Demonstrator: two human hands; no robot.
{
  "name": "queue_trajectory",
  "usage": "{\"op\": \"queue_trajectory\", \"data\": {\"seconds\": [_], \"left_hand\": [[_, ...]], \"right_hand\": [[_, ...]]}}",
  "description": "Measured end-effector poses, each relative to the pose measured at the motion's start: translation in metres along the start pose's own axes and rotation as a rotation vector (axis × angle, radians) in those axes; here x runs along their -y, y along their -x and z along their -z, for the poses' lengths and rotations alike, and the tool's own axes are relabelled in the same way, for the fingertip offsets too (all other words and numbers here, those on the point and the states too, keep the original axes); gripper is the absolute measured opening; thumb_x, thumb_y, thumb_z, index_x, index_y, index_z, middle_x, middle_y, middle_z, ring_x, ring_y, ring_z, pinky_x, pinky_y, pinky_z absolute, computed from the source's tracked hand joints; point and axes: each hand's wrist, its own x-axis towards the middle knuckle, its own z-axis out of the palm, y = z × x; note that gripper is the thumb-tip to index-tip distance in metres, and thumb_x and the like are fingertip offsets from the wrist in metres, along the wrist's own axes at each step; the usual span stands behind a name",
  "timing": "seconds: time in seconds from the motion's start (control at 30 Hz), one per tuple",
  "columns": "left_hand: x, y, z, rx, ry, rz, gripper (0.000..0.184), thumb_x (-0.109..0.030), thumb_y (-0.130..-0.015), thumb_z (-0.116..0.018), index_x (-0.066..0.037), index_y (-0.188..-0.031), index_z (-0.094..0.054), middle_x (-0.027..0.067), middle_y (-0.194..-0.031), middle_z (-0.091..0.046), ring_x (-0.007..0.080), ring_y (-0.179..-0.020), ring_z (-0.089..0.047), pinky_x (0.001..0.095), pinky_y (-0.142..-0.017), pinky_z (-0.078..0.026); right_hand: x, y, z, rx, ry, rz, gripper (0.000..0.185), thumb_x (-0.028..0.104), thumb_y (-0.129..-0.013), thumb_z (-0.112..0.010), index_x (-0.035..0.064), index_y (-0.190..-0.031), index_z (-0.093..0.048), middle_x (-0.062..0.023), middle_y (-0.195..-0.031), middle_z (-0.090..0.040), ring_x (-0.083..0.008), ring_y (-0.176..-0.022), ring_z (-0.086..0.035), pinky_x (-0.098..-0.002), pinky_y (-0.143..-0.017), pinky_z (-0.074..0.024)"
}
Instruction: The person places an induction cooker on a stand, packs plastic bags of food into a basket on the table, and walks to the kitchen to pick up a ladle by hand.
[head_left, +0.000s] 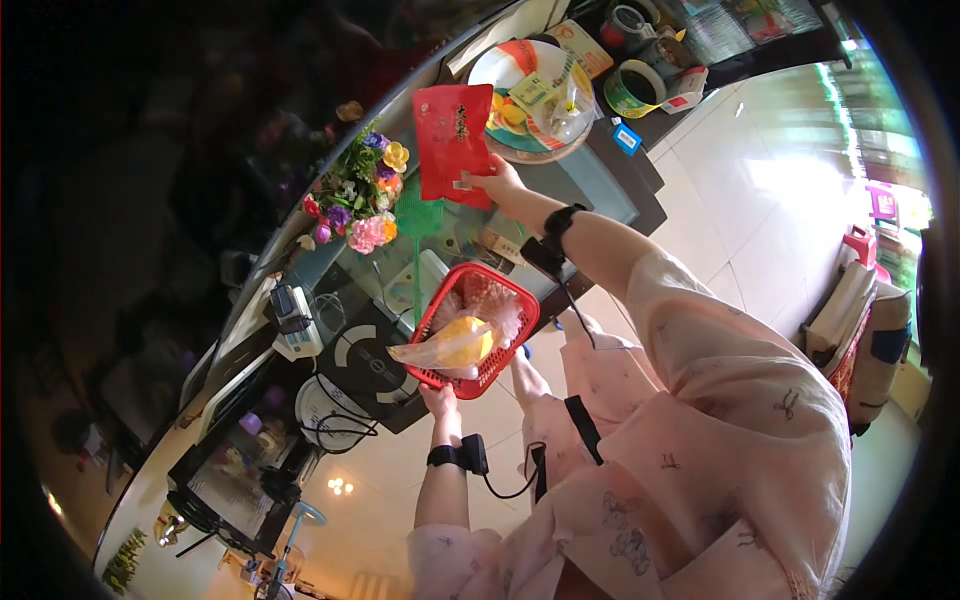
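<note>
My right hand (498, 183) is closed on the lower edge of a flat red packet (450, 140) with dark printed characters, raised over the glass table. My left hand (438, 398) grips the rim of a red plastic basket (528, 300) at the table's near edge. Inside the basket lie a yellow item (466, 341) in a clear plastic bag and some pinkish, plastic-wrapped contents (485, 300); their kinds I cannot make out. Beside the packet is a bunch of colourful artificial flowers (365, 190).
A round, colourful tray (505, 65) holding small packets and a clear bag stands at the far right of the table. Near it are an open tin (634, 90) and a blue packet (627, 138). A power strip (295, 320) and black cables lie left of the basket.
</note>
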Motion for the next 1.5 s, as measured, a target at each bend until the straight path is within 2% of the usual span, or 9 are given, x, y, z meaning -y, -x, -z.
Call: {"op": "queue_trajectory", "data": {"seconds": [0.2, 0.43, 0.53, 0.83, 0.97, 1.03, 1.27, 1.4, 1.5], "left_hand": [[-0.033, 0.021, -0.001, -0.070, -0.237, -0.092, 0.070, -0.010, -0.066, -0.075, 0.006, -0.122, -0.035, 0.0217, -0.116, -0.051, 0.0305, -0.104, -0.055, 0.0385, -0.092, -0.045], [-0.127, 0.082, 0.006, -0.346, -0.350, -0.838, 0.095, -0.016, -0.060, -0.080, 0.003, -0.133, -0.022, 0.0234, -0.135, -0.026, 0.0375, -0.121, -0.034, 0.0485, -0.101, -0.030], [-0.160, 0.091, 0.004, -0.072, -0.251, -1.147, 0.100, -0.018, -0.060, -0.080, -0.002, -0.139, -0.021, 0.0263, -0.139, -0.022, 0.0403, -0.123, -0.031, 0.0499, -0.102, -0.028], [-0.112, 0.087, 0.027, 0.202, -0.368, -0.989, 0.043, -0.013, -0.064, -0.076, -0.008, -0.102, -0.056, 0.0120, -0.102, -0.056, 0.0339, -0.106, -0.048, 0.0453, -0.096, -0.035], [-0.104, 0.098, 0.033, 0.104, -0.628, -1.217, 0.050, -0.015, -0.057, -0.079, -0.010, -0.101, -0.055, 0.0112, -0.110, -0.053, 0.0336, -0.109, -0.046, 0.0518, -0.095, -0.032], [-0.098, 0.099, 0.032, 0.015, -0.518, -1.098, 0.055, -0.015, -0.060, -0.079, -0.010, -0.108, -0.052, 0.0134, -0.120, -0.046, 0.0357, -0.114, -0.040, 0.0517, -0.096, -0.031], [-0.090, 0.073, 0.033, -0.243, -0.483, -0.851, 0.066, -0.021, -0.065, -0.080, -0.010, -0.121, -0.046, 0.0174, -0.130, -0.037, 0.0373, -0.119, -0.032, 0.0519, -0.096, -0.030], [-0.096, 0.068, 0.030, -0.117, -0.278, -1.055, 0.087, -0.023, -0.065, -0.082, 0.000, -0.133, -0.033, 0.0186, -0.135, -0.032, 0.0328, -0.124, -0.031, 0.0455, -0.102, -0.028], [-0.091, 0.078, 0.033, -0.100, -0.074, -0.828, 0.109, -0.024, -0.060, -0.085, -0.002, -0.139, -0.014, 0.0170, -0.140, -0.023, 0.0309, -0.126, -0.029, 0.0489, -0.103, -0.028]], "right_hand": [[0.017, 0.073, 0.080, 0.144, -0.164, -0.005, 0.043, 0.001, -0.073, -0.072, 0.0063, -0.111, -0.052, -0.0036, -0.102, -0.064, -0.0137, -0.094, -0.060, -0.0318, -0.085, -0.0487], [0.056, 0.180, 0.116, 0.306, 0.058, 0.116, 0.043, -0.001, -0.078, -0.067, 0.0044, -0.119, -0.051, -0.0033, -0.108, -0.062, -0.0117, -0.098, -0.058, -0.0294, -0.089, -0.0474], [0.069, 0.206, 0.100, 0.530, 0.001, 0.078, 0.037, 0.000, -0.081, -0.065, 0.0039, -0.116, -0.054, -0.0027, -0.110, -0.062, -0.0105, -0.099, -0.057, -0.0285, -0.089, -0.0463], [-0.003, 0.165, 0.038, 0.884, 0.797, 0.498, 0.030, 0.004, -0.070, -0.069, 0.0048, -0.098, -0.059, -0.0093, -0.077, -0.059, -0.0177, -0.075, -0.056, -0.0326, -0.063, -0.0434], [-0.071, 0.159, 0.029, 0.846, 1.068, 0.377, 0.037, 0.004, -0.069, -0.061, 0.0095, -0.106, -0.058, -0.0111, -0.091, -0.059, -0.0316, -0.088, -0.058, -0.0371, -0.076, -0.0465], [-0.095, 0.157, 0.021, 0.652, 1.316, 0.631, 0.045, 0.008, -0.067, -0.064, 0.0124, -0.111, -0.057, -0.0105, -0.112, -0.053, -0.0292, -0.103, -0.054, -0.0362, -0.086, -0.0465], [-0.026, 0.166, 0.011, 0.633, 1.572, 1.175, 0.042, 0.012, -0.065, -0.065, 0.0129, -0.106, -0.056, -0.0071, -0.107, -0.051, -0.0262, -0.109, -0.047, -0.0371, -0.091, -0.0410], [-0.004, 0.154, 0.025, 0.698, 1.587, 0.880, 0.045, 0.014, -0.064, -0.068, 0.0123, -0.106, -0.057, -0.0082, -0.109, -0.053, -0.0272, -0.106, -0.050, -0.0372, -0.089, -0.0420], [0.003, 0.126, 0.035, 0.481, 1.350, 0.845, 0.040, 0.015, -0.066, -0.067, 0.0112, -0.104, -0.057, -0.0111, -0.106, -0.054, -0.0277, -0.101, -0.053, -0.0375, -0.086, -0.0438]]}}
